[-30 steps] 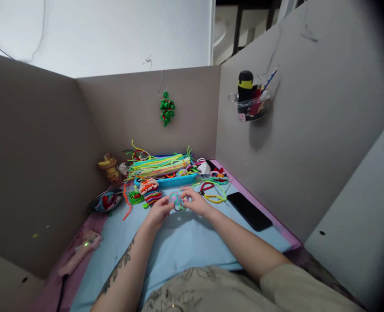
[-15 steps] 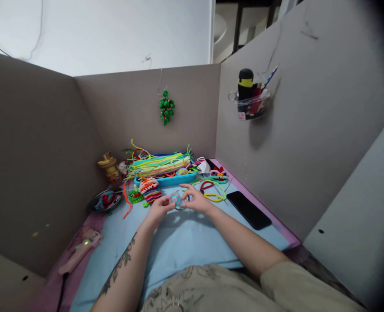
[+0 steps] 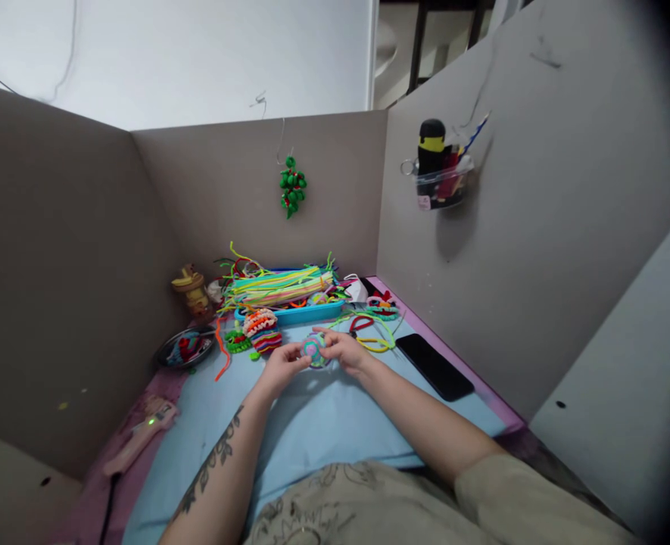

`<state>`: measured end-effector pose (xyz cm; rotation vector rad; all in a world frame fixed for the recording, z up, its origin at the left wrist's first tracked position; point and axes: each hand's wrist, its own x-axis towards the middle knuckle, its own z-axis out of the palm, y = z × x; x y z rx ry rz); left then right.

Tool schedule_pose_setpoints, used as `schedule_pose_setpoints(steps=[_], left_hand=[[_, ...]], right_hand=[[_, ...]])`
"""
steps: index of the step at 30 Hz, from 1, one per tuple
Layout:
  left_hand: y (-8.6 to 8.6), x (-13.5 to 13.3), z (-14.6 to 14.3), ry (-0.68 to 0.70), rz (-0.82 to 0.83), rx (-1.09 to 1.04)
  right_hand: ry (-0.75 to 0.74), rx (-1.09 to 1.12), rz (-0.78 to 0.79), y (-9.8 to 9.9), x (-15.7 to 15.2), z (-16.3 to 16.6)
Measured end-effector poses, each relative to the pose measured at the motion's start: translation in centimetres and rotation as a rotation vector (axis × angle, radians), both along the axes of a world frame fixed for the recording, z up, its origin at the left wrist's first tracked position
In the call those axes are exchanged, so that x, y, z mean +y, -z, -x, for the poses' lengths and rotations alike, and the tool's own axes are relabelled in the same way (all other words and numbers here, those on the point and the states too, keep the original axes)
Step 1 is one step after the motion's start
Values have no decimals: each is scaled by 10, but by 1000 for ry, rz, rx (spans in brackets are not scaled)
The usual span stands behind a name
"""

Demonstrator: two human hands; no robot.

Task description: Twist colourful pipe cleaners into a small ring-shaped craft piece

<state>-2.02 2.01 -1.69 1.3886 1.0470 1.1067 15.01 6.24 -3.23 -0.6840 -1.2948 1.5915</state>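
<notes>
My left hand (image 3: 281,366) and my right hand (image 3: 344,351) meet over the light blue mat (image 3: 312,424) and pinch between them a small round coil of pink and teal pipe cleaner (image 3: 313,350). Both hands have their fingers closed on it. Just behind the hands stands a blue tray (image 3: 297,312) heaped with long neon pipe cleaners. A striped woven pipe-cleaner piece (image 3: 261,331) lies left of the coil, and loose red and yellow loops (image 3: 372,337) lie to its right.
A black phone (image 3: 434,366) lies at the right of the mat. A small dish (image 3: 185,350) and a pink glue gun (image 3: 138,437) sit at the left. Cardboard walls close in three sides; a green ornament (image 3: 292,186) and a clear pen holder (image 3: 440,182) hang on them.
Both hands have shifted slightly while turning the coil between the fingers; my right fingers have closed in over it. Nothing else on the mat has moved.
</notes>
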Motion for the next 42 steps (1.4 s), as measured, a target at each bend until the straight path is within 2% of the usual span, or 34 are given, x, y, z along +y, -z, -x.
schedule_pose_setpoints(steps=[3,8,13,17,23,29,34,39,42], left_hand=[[-5,-3,-2,11,18,-27],[-16,-9,-3,-50,64,-43],[-20,-13,-5,-16,76,-30],[-17,-11,-4,18,64,-13],[-8,-4,2,-50,78,-72],[-7,-6,-3,-85,117,-80],[-4,-6,-7,-134,105,-85],[-1,-8,-9,-54,179,-193],[0,-9,-11,-28,213,-229]], right_hand=[[-9,-19,-14,-4,-2,-1],[30,-179,-167,-8,-3,-5],[31,-191,-187,-8,-2,-5],[-12,-172,-203,-11,-1,-7],[90,-267,-285,-9,-1,-6],[178,-355,-340,-11,-10,0],[191,-403,-430,-12,-13,2],[172,-384,-557,-17,-18,-1],[166,-358,-577,-20,-20,-4]])
